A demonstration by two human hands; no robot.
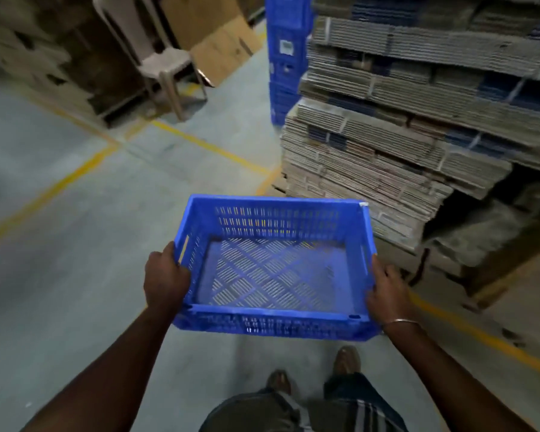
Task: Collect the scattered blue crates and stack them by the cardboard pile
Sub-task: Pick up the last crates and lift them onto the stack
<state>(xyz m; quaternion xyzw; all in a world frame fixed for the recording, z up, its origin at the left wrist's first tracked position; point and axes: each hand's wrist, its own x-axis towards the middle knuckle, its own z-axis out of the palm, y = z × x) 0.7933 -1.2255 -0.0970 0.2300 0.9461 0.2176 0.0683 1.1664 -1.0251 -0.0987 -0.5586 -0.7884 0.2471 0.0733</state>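
An empty blue perforated crate (273, 269) is carried level in front of me, above the concrete floor. My left hand (166, 275) grips its left wall at the handle slot. My right hand (387, 291) grips its right wall, with a thin bangle on that wrist. Ahead, a tall stack of blue crates (286, 57) stands against the left side of the cardboard pile (418, 113), a high heap of flattened boxes on the right.
A beige plastic chair (162, 57) stands at the back left beside leaning cardboard sheets (222, 48). Yellow floor lines (200, 141) cross the grey floor. More stacked cardboard (35, 67) fills the far left. My feet (312, 372) show below the crate.
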